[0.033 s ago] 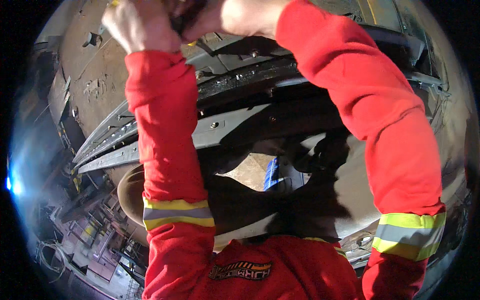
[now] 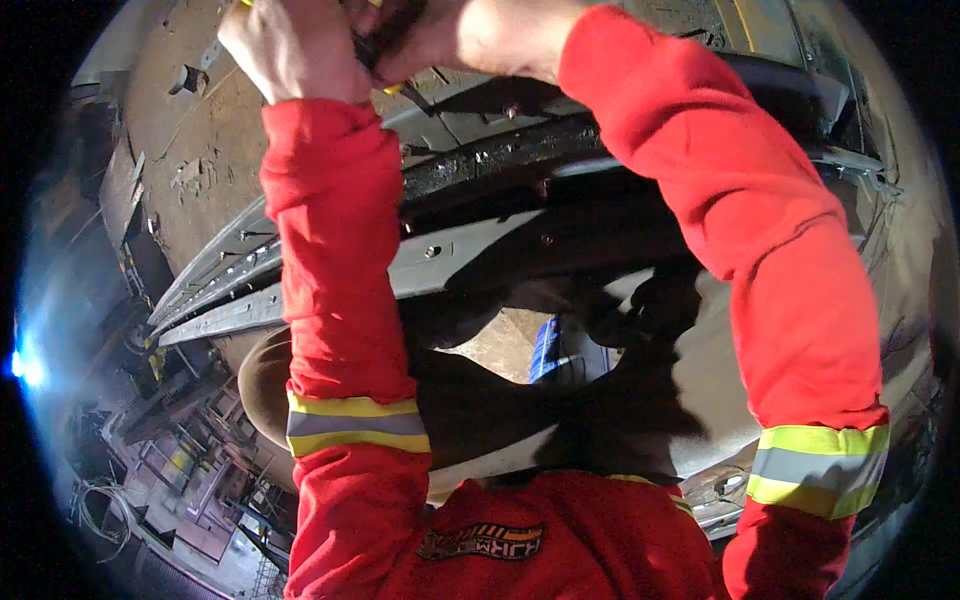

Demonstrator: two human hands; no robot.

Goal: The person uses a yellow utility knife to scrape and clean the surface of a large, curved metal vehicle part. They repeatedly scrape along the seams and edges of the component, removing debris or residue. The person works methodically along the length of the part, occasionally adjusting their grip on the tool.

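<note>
Long strips [image 2: 430, 262], the left hand [image 2: 297, 48] and right hand [image 2: 440, 42] shifted slightly rightward beyond them.
Between the hands, at the top edge, a dark object [image 2: 372, 48]; likely minor adjustment. I cannot tell how the fingers lie.

A blue-white light [image 2: 30, 369] glares at nine o'clock amid bluish haze [image 2: 70, 290]; toward eight o'clock, a pale coiled cable [image 2: 124, 512] lies beside cluttered grey flooring [image 2: 238, 564].
</note>
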